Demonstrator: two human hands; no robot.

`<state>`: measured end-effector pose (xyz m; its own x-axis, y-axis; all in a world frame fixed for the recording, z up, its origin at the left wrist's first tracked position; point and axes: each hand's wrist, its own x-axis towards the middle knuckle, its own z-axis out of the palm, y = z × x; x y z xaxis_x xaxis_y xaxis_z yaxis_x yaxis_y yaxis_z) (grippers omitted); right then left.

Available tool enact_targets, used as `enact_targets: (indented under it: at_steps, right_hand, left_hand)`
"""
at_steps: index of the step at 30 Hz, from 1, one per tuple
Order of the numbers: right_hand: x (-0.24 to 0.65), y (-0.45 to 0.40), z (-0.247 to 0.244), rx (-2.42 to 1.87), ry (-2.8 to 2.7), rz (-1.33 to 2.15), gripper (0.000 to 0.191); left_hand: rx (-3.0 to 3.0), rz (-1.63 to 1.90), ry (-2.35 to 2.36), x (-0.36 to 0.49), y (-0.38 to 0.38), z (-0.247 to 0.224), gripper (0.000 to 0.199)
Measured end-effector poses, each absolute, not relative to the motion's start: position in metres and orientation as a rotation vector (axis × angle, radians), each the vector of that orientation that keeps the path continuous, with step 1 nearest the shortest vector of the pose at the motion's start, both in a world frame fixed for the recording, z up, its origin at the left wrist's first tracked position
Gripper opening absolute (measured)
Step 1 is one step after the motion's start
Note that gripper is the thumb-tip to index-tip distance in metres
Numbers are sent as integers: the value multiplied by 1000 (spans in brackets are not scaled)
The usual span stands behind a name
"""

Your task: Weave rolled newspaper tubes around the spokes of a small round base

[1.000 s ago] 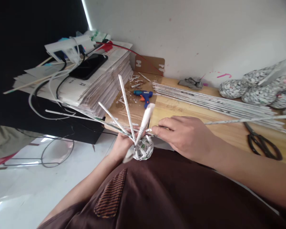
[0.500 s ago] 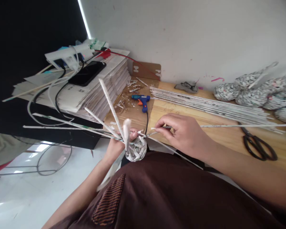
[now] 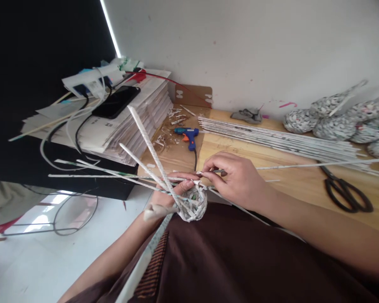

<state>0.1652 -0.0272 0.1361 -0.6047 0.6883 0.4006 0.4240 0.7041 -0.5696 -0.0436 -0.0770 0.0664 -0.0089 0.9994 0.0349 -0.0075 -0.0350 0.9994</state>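
Note:
A small round woven paper piece (image 3: 194, 206) sits above my lap, with several rolled paper sticks (image 3: 148, 143) fanning out from it to the left and toward me. My left hand (image 3: 173, 187) is closed around its upper left side, thumb on the rim by a short white paper end. Just to the right, my right hand (image 3: 229, 174) pinches a long thin paper stick (image 3: 303, 166) near its end; the rest runs out to the right over the table. Its fingertips are close to my left fingertips and the weave's rim.
A blue glue gun (image 3: 188, 134) lies on cardboard among paper scraps. Rolled paper sticks (image 3: 271, 141) lie in a bundle on the table, near black scissors (image 3: 345, 191). Woven paper balls (image 3: 334, 122) stand at the right. A phone (image 3: 116, 101) and cables top a paper stack (image 3: 145, 122).
My left hand and the woven piece have moved right, and the piece has turned, swinging its sticks. My right hand has brought the long stick's end left to the rim.

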Motion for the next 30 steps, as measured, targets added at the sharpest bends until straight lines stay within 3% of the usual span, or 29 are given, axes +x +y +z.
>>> enact_targets:
  at_steps: [9, 22, 30]
  right_hand:
    - [160, -26, 139, -976, -2203, 767, 8]
    - [162, -29, 132, -888, -2257, 603, 7]
    - [160, -27, 137, -904, -2264, 704, 11]
  left_hand:
    - [1215, 1215, 1205, -39, -78, 75, 21]
    - [1174, 1277, 1139, -34, -76, 77, 21]
    - [1219, 1261, 1167, -36, -78, 80, 15]
